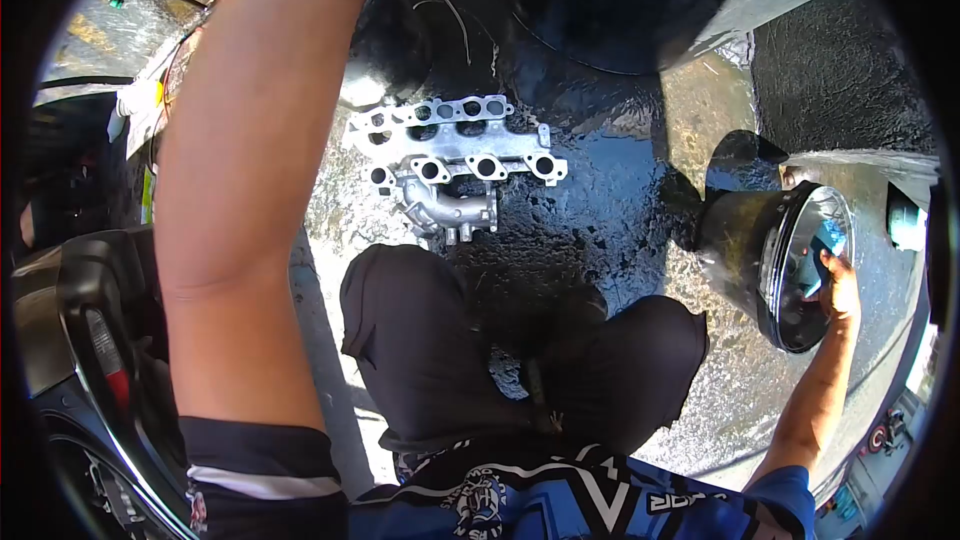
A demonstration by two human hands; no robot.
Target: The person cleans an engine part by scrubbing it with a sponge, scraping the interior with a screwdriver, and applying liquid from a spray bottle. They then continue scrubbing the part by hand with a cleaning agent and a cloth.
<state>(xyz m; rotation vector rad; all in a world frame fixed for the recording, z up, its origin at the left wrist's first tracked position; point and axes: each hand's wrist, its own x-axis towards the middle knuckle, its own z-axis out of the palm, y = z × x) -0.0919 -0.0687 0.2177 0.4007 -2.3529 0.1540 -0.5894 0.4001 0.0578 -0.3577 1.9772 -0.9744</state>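
My right hand [840, 290] is at the mouth of a black bucket [745, 240], its fingers closed on a blue-green scrubbing pad or cloth [822, 258]. Part of that piece is hidden behind the fingers. My left arm [245, 170] stretches up across the view, and its hand is cut off at the top edge. Between the arm and the bucket, in front of my knees, a silvery metal intake manifold [460, 147] lies on the wet ground. Round port holes run along its flanges, and a curved metal pipe elbow [450, 208] shows on its near side.
A large dark drum [620, 0] stands at the top, with a smaller black container [385, 50] left of it. A car's bumper and lamp [105, 340] rise at the left. Wet, dark concrete [590, 230] spreads around the manifold.
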